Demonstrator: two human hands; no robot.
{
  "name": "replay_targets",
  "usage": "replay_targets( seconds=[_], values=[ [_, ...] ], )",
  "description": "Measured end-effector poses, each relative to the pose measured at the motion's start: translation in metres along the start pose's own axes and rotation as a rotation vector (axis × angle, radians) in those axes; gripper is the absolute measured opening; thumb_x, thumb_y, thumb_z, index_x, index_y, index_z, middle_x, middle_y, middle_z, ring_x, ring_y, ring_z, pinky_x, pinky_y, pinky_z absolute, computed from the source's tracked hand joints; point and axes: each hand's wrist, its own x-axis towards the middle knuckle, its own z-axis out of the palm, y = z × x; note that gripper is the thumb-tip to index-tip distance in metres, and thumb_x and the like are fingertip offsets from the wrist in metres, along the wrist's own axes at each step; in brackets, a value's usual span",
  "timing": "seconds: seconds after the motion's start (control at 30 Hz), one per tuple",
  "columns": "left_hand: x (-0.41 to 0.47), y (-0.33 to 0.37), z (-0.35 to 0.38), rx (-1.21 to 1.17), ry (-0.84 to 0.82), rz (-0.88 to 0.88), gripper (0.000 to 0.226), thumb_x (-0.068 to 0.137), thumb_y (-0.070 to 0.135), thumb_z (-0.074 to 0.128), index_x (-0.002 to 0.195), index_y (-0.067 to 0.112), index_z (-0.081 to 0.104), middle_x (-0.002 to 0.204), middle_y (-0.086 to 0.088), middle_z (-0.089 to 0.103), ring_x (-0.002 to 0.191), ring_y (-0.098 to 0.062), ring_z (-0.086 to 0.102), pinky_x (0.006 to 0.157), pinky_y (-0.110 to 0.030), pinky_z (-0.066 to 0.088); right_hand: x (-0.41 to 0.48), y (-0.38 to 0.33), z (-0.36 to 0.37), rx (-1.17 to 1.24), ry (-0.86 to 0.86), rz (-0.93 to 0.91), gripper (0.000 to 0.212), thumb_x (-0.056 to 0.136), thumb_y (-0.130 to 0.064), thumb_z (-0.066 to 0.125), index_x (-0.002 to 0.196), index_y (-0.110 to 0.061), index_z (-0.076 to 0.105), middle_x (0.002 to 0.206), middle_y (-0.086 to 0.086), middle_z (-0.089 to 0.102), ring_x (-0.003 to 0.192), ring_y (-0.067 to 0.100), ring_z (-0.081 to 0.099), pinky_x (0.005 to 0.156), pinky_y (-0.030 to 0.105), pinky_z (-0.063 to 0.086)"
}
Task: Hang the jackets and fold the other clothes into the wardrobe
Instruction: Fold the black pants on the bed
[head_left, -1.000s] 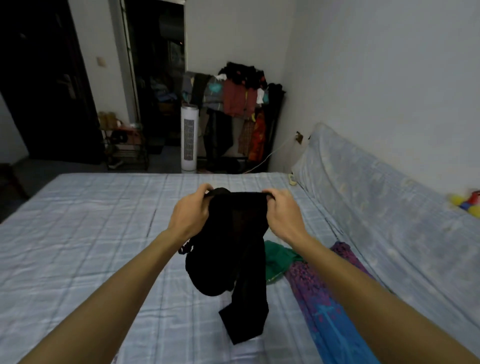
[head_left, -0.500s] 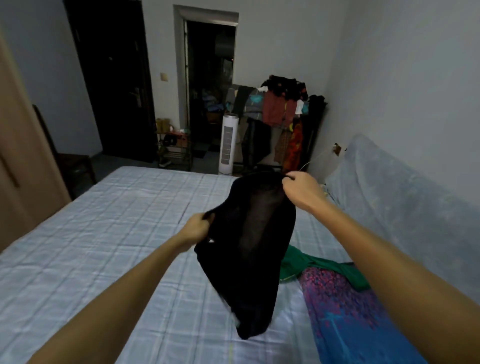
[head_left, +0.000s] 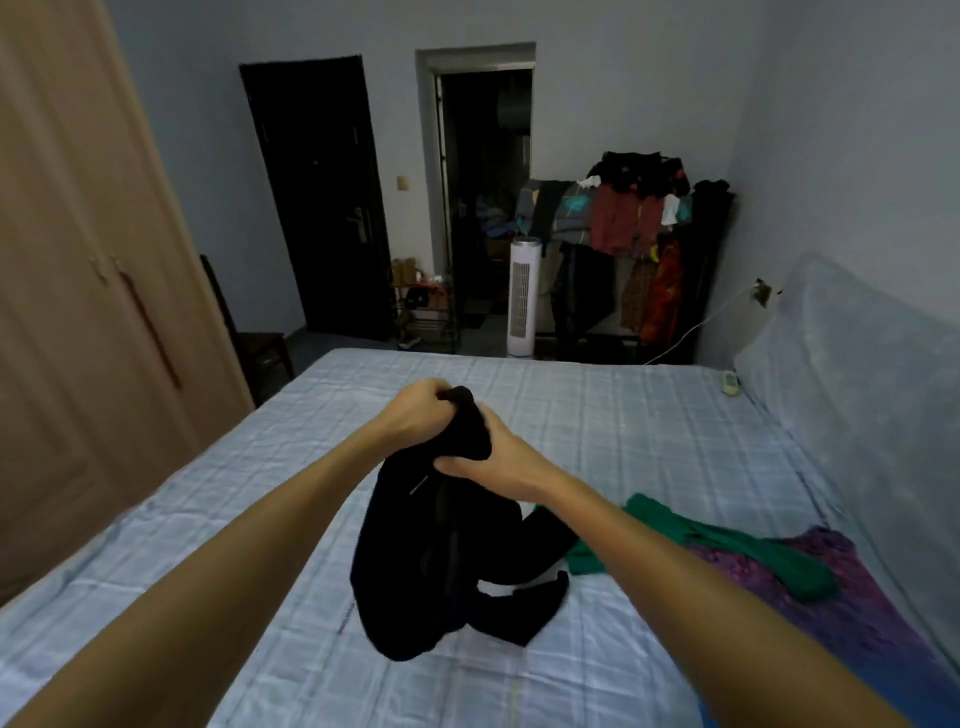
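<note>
black garment (head_left: 441, 561) in the grip of left hand (head_left: 415, 415) and right hand (head_left: 501, 460), over bed (head_left: 649, 426), wardrobe (head_left: 78, 312) closed

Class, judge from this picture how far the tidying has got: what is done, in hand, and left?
Done: nothing visibly; the wardrobe doors are shut. In hand: left hand and right hand grip the bunched top of the black garment, its lower end on the bed. Left: the green garment and purple garment lie unfolded on the bed.

Checked blue bed (head_left: 623, 415), white tower fan (head_left: 521, 296), dark closed door (head_left: 317, 197), loaded clothes rack (head_left: 639, 249)
</note>
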Motion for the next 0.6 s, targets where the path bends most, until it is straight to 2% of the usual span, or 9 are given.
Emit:
replay_targets(
  seconds=[0.1, 0.17, 0.2, 0.3, 0.37, 0.43, 0.53, 0.6],
  values=[
    [-0.003, -0.006, -0.014, 0.057, 0.03, 0.036, 0.016, 0.089, 0.02, 0.052, 0.092, 0.011, 0.065, 0.088, -0.006, 0.066, 0.08, -0.017, 0.061, 0.062, -0.027, 0.046, 0.016, -0.014, 0.023, -0.093, 0.179, 0.005, 0.056, 0.088, -0.029, 0.06, 0.138, -0.024, 0.034, 0.12, 0.001, 0.058, 0.101, 0.021, 0.059, 0.08, 0.035, 0.05],
    [-0.003, -0.015, -0.025, 0.041, 0.037, 0.055, 0.012, 0.088, 0.022, 0.057, 0.097, 0.016, 0.063, 0.09, 0.001, 0.063, 0.082, -0.014, 0.059, 0.063, -0.023, 0.044, 0.028, -0.019, 0.025, -0.144, 0.227, 0.035, 0.04, 0.093, -0.024, 0.047, 0.133, -0.023, 0.043, 0.117, 0.008, 0.062, 0.097, 0.024, 0.061, 0.082, 0.041, 0.051],
    [-0.005, -0.022, -0.033, 0.048, 0.03, 0.086, 0.013, 0.087, 0.023, 0.061, 0.099, 0.019, 0.062, 0.092, 0.005, 0.061, 0.084, -0.012, 0.057, 0.063, -0.021, 0.042, 0.033, -0.021, 0.021, -0.155, 0.207, 0.032, 0.039, 0.095, -0.022, 0.044, 0.133, -0.023, 0.045, 0.12, 0.009, 0.061, 0.1, 0.025, 0.06, 0.087, 0.042, 0.05],
    [-0.011, -0.059, -0.05, 0.143, -0.044, 0.173, 0.027, 0.083, 0.026, 0.07, 0.107, 0.023, 0.058, 0.093, 0.009, 0.054, 0.084, -0.011, 0.054, 0.064, -0.019, 0.038, 0.045, -0.033, -0.002, -0.288, 0.096, -0.005, 0.051, 0.096, -0.01, 0.042, 0.143, -0.026, 0.033, 0.138, 0.011, 0.048, 0.114, 0.026, 0.054, 0.096, 0.039, 0.046],
    [-0.014, -0.091, -0.039, 0.184, -0.087, 0.155, 0.028, 0.085, 0.028, 0.068, 0.11, 0.019, 0.059, 0.098, 0.002, 0.05, 0.088, -0.016, 0.053, 0.073, -0.023, 0.04, 0.052, -0.05, -0.012, -0.345, 0.053, 0.002, 0.062, 0.094, -0.001, 0.04, 0.146, -0.032, 0.025, 0.142, 0.011, 0.042, 0.105, 0.027, 0.058, 0.088, 0.043, 0.051],
    [-0.018, -0.125, -0.014, 0.131, -0.125, 0.136, 0.026, 0.088, 0.026, 0.062, 0.11, 0.012, 0.057, 0.102, -0.008, 0.053, 0.092, -0.023, 0.055, 0.083, -0.033, 0.044, 0.06, -0.065, -0.011, -0.417, 0.031, 0.007, 0.066, 0.092, 0.003, 0.037, 0.146, -0.033, 0.025, 0.146, 0.009, 0.038, 0.103, 0.026, 0.059, 0.082, 0.039, 0.053],
    [-0.023, -0.17, 0.015, -0.029, -0.116, 0.083, 0.026, 0.09, 0.023, 0.051, 0.11, 0.007, 0.054, 0.101, -0.014, 0.063, 0.089, -0.03, 0.061, 0.074, -0.036, 0.047, 0.07, -0.079, -0.009, -0.528, 0.046, 0.037, 0.065, 0.089, 0.008, 0.035, 0.143, -0.029, 0.035, 0.15, 0.005, 0.033, 0.113, 0.027, 0.055, 0.086, 0.042, 0.052],
    [-0.021, -0.189, 0.014, -0.119, -0.1, 0.033, 0.019, 0.095, 0.02, 0.045, 0.11, 0.009, 0.051, 0.091, -0.011, 0.064, 0.076, -0.023, 0.06, 0.063, -0.03, 0.043, 0.072, -0.076, -0.013, -0.599, 0.088, 0.088, 0.066, 0.086, 0.012, 0.035, 0.14, -0.026, 0.042, 0.149, 0.004, 0.036, 0.123, 0.027, 0.049, 0.092, 0.039, 0.049]
  ],
)
